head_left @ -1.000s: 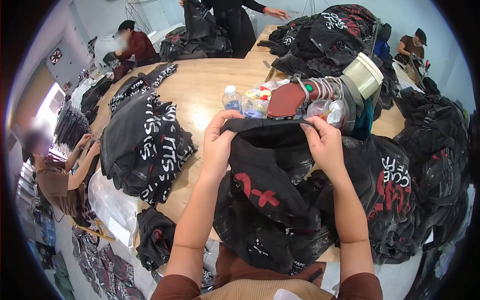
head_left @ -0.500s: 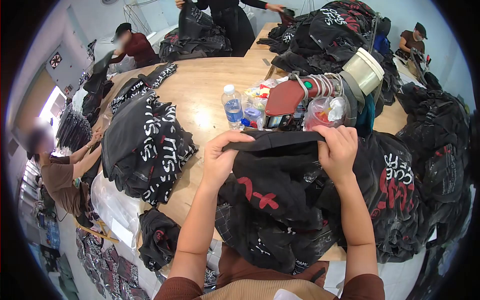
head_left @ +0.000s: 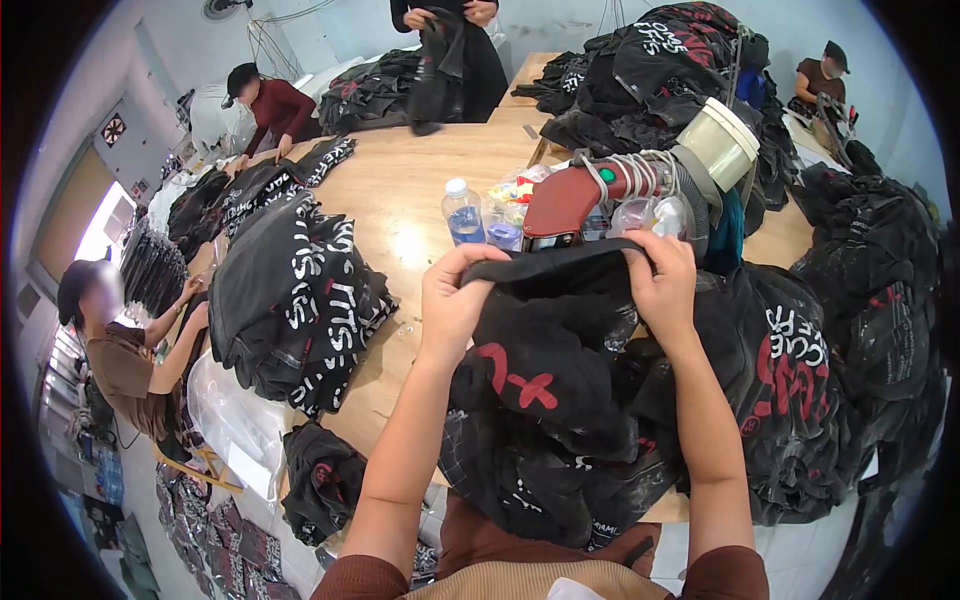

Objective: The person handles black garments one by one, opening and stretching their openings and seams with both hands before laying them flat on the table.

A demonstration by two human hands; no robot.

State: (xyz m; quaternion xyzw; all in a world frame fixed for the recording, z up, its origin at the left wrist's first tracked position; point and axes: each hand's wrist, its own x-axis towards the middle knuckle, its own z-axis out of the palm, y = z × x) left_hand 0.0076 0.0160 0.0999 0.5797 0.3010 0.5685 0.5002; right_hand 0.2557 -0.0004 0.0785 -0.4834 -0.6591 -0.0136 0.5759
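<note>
Clothes point(head_left: 290, 290) stand stacked left of the left hand point(head_left: 455, 297), which pinches the edge of a black garment point(head_left: 555, 340) above the table point(head_left: 420, 170); the right hand point(head_left: 664, 287) pinches it too. A slack grip could drop it against the pile point(head_left: 745, 330) farther right.

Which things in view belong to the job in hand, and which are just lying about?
Job in hand:
black garment, its edge held by left hand and right hand
likely the garment heap at right

Apparently just lying about:
clear bottle
red corded tool
whitish bucket
</note>
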